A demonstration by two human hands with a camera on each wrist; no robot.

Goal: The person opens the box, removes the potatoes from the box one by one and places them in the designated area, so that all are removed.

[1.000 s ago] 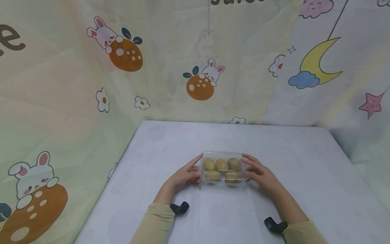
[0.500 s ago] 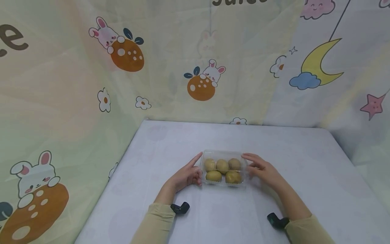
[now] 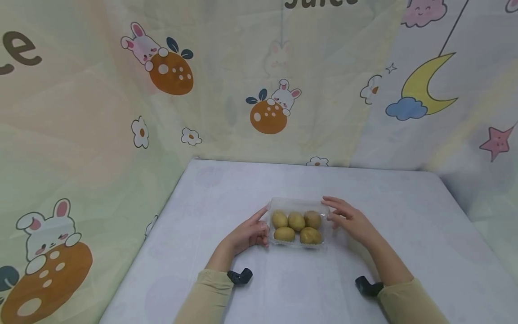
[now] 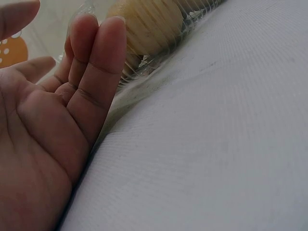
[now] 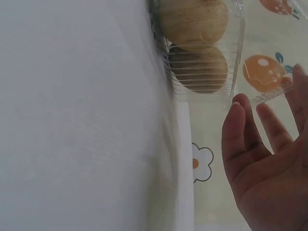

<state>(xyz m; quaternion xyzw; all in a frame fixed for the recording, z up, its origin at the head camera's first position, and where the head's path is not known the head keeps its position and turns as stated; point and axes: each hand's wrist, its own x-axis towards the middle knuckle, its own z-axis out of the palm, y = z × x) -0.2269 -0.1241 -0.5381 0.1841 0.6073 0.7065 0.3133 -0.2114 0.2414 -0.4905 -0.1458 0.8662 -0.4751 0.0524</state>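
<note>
A clear plastic box [image 3: 297,245] with several potatoes [image 3: 285,234] inside lies in front of me. Its see-through lid [image 3: 299,204] stands partly raised. At the box's left side is my left hand [image 3: 244,236], its index finger reaching to the back left corner and its other fingers bent beside the wall. My right hand [image 3: 350,220] is at the raised lid's right edge, fingertips at the plastic. Ribbed plastic shows over the potatoes in the right wrist view, beside the fingers [image 5: 235,132]. In the left wrist view, fingertips are against the box [image 4: 144,62].
A pale cloth covers the table [image 3: 226,189]. Behind it hangs a printed curtain [image 3: 218,81] with rabbits, oranges and flowers. A black camera mount sits on the left wrist [image 3: 239,276] and another on the right wrist [image 3: 368,286].
The lid's front edge has come up off the front potatoes and tilted back. My right hand has risen with it, toward the back. My left hand has barely moved.
</note>
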